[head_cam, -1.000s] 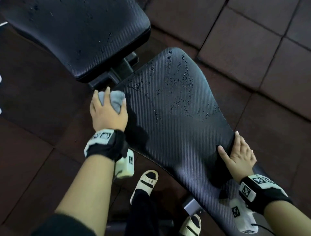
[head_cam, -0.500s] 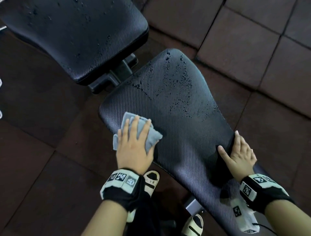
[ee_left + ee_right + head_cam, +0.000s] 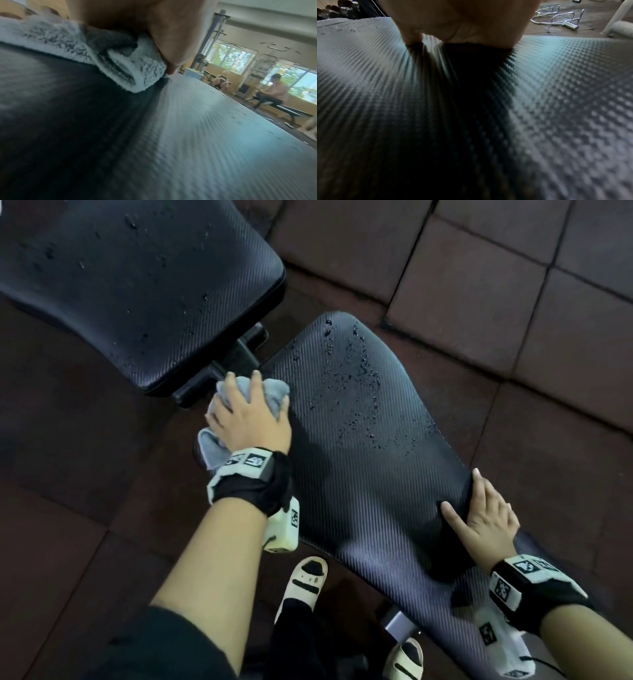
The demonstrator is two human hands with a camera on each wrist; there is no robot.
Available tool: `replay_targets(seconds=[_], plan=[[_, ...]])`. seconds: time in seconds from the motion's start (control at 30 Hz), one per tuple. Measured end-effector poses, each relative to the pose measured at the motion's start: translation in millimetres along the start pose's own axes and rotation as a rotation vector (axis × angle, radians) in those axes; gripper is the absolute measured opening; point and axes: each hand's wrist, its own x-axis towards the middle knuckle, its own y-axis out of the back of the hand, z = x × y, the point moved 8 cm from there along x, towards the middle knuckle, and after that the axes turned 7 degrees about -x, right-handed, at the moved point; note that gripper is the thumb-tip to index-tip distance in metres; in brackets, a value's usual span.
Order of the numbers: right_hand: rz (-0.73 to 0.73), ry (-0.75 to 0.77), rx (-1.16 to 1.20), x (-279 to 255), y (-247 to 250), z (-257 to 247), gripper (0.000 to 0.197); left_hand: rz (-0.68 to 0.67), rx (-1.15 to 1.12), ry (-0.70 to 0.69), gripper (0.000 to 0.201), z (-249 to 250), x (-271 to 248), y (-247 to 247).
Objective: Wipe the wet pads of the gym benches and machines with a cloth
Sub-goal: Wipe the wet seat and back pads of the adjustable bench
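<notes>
A long black textured bench pad [image 3: 376,491] runs from the centre to the lower right, with water droplets [image 3: 356,378] over its far half. My left hand [image 3: 250,419] grips a bunched grey cloth [image 3: 272,392] and presses it on the pad's far-left edge. The left wrist view shows the cloth [image 3: 120,67] held under the thumb on the pad [image 3: 205,135]. My right hand [image 3: 486,515] rests on the pad's right edge, thumb on top, holding nothing. A second black pad [image 3: 137,285] at the upper left also carries droplets.
The black bench frame [image 3: 239,354] joins the two pads beside the cloth. Brown rubber floor tiles [image 3: 479,285] surround the bench. My feet in white sandals [image 3: 305,580] stand by its near side. A person sits on another bench [image 3: 274,89]; chrome handles [image 3: 565,20] lie on the floor.
My left hand has swept the cloth from the near-left part of the pad forward to its far-left edge, bunching it up. The right hand has stayed put.
</notes>
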Motion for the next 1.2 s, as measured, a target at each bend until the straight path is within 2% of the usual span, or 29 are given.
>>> replay_targets(seconds=[0.13,0.2,0.3,0.4,0.53,0.63,0.73,0.83,0.9,0.97,1.03,1.07,1.13,1.2], plan=[[0.005,-0.009,-0.003,-0.6,1.6,-1.1,0.099,-0.01,0.041,-0.262,0.062,34.3,-44.2,-24.3],[0.019,-0.005,-0.006,-0.7,2.3,-0.7,0.098,-0.069,0.06,-0.358,0.063,38.0,-81.2,-37.1],[0.002,0.0,-0.004,-0.6,1.1,0.7,0.096,-0.172,0.083,-0.426,0.067,28.5,-127.6,-49.1],[0.014,0.012,-0.013,-2.0,2.3,-0.6,0.095,-0.255,0.074,-0.47,0.07,19.6,-149.1,-52.8],[0.017,0.01,-0.01,-1.5,3.4,-1.6,0.095,-0.287,-0.055,-0.435,0.079,14.7,-138.9,-33.8],[0.028,0.007,-0.023,-0.9,2.9,-0.6,0.095,-0.216,-0.049,-0.384,0.067,-4.2,-105.4,-8.0],[-0.003,-0.001,-0.039,-1.5,2.5,-1.9,0.097,-0.112,-0.071,-0.198,0.055,-46.5,-56.7,7.7],[-0.018,-0.022,-0.042,-5.3,6.3,-5.5,0.097,-0.142,-0.075,-0.105,0.05,-74.9,-23.9,3.6],[0.074,-0.023,-0.06,-10.2,19.6,-22.7,0.094,-0.141,-0.13,-0.129,0.051,-77.6,-14.4,-0.6],[0.241,0.114,-0.044,-23.1,42.2,-69.3,0.08,-0.098,-0.196,-0.155,0.053,-75.2,-13.8,0.1],[0.326,0.387,0.007,-46.2,56.4,-141.7,0.068,-0.094,-0.228,-0.136,0.051,-74.7,-15.3,-1.4],[0.318,0.545,-0.007,-59.3,55.1,-179.5,0.067,-0.105,-0.237,-0.122,0.052,-75.6,-15.7,-2.2],[0.207,0.778,-0.112,-76.4,32.6,-237.6,0.073,-0.112,-0.238,-0.112,0.053,-76.1,-14.7,-1.0],[0.089,0.849,-0.257,-74.3,6.0,-260.1,0.073,-0.122,-0.229,-0.13,0.054,-76.0,-14.9,-0.2]])
